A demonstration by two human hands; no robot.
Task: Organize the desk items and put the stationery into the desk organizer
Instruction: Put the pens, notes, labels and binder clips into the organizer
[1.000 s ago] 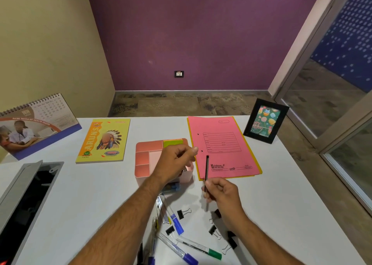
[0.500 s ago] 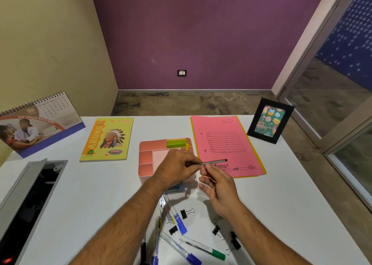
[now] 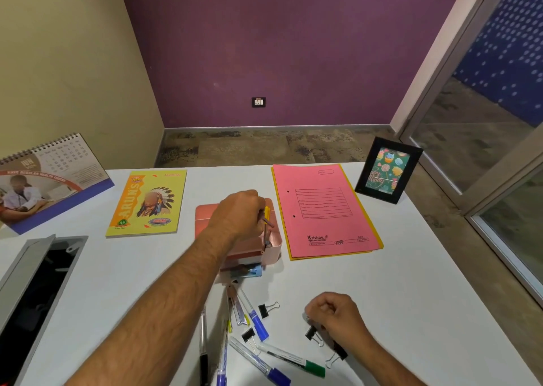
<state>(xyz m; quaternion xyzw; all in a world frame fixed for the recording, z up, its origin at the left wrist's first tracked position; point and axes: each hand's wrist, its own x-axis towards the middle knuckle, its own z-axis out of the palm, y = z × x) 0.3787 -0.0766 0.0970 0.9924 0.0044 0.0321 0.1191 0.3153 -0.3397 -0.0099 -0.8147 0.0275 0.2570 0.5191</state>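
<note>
The thin dark pen (image 3: pixel 266 233), passed across from the right hand half a second ago, is now hanging tip-down from the left hand (image 3: pixel 238 214), whose grip is pinching it over the right-hand compartment of the pink plastic organizer (image 3: pixel 271 243) on the white table (image 3: pixel 411 283). The right hand (image 3: pixel 335 312) has dropped back toward the near edge, its grip curling loosely among black metal binder clips (image 3: pixel 311 333). Slim cylindrical markers (image 3: pixel 255 318) are lying scattered between the forearms.
</note>
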